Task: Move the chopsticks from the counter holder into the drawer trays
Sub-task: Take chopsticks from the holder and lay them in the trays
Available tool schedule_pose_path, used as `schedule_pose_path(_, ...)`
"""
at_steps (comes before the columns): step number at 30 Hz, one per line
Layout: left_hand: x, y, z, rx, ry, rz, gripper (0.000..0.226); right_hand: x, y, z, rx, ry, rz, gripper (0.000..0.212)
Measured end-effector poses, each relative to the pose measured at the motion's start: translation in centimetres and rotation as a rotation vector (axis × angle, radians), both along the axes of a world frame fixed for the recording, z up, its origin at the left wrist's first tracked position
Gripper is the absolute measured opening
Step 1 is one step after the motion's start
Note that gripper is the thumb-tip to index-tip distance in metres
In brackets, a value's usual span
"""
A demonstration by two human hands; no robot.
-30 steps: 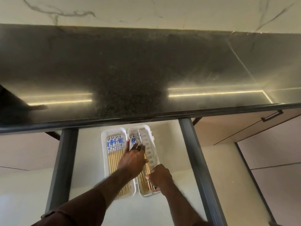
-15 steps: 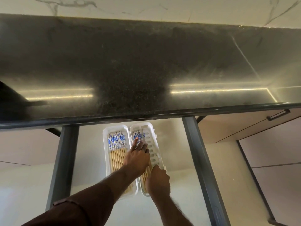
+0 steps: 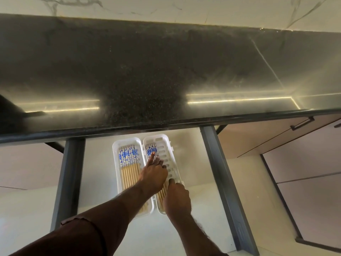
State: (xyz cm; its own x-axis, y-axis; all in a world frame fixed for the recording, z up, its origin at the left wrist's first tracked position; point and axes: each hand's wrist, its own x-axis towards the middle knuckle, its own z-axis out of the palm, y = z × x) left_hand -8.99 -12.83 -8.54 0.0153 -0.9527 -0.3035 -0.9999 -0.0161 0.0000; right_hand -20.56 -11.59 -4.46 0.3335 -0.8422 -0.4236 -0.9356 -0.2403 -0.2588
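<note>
The chopsticks (image 3: 151, 151) in the right-hand tray (image 3: 167, 159) are lying in a narrow bunch against that tray's left wall, blue-patterned ends toward the back edge of the drawer (image 3: 96, 167), bare wooden ends toward you. Compared with a second ago they are looking flatter and more parallel: one stick that was sticking up at an angle near the patterned ends is no longer showing above the others. Your left hand (image 3: 154, 174) is reaching across the neighbouring left tray (image 3: 115, 159) with its fingers (image 3: 151, 157) stretched out and pressing on the patterned ends, so that grip is open and flat, gripping nothing. It has slid further toward the back of the tray than it was. Your right hand (image 3: 177, 197) is sitting at the near end of the same tray; its fingers are curled down over the wooden ends, but whether they are pinching any stick you cannot tell from here. The left tray is already holding a full, tidy row (image 3: 129, 163). The counter (image 3: 166, 71) above is showing no holder in view. You appear to be finishing the levelling of this batch, and the slotted right half of the tray is still bare.
</note>
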Motion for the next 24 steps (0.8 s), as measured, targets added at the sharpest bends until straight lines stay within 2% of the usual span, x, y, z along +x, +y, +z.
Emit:
schedule_pose_path(2,-0.1,0.2,0.7,-0.040,0.019,-0.005,0.045,-0.4,-0.2,0.4,0.051,-0.048,-0.019,0.025)
schedule_pose_path(7,-0.5,1.6,3.8,-0.143,0.093,-0.009,0.048,-1.1,0.3,3.3,-0.126,-0.053,0.043,0.034)
schedule_pose_path(13,-1.0,4.7,10.0,-0.337,0.255,0.091,0.047,-1.9,1.6,9.3,-0.206,-0.140,-0.043,0.038)
schedule_pose_path(17,-1.6,8.1,15.2,-0.456,0.249,0.129,0.048,-2.6,4.7,14.3,-0.321,-0.251,-0.072,0.045)
schedule_pose_path(24,-1.3,15.7,24.2,-0.685,0.265,0.157,0.048,-2.4,11.9,22.3,-0.533,-0.520,-0.064,0.043)
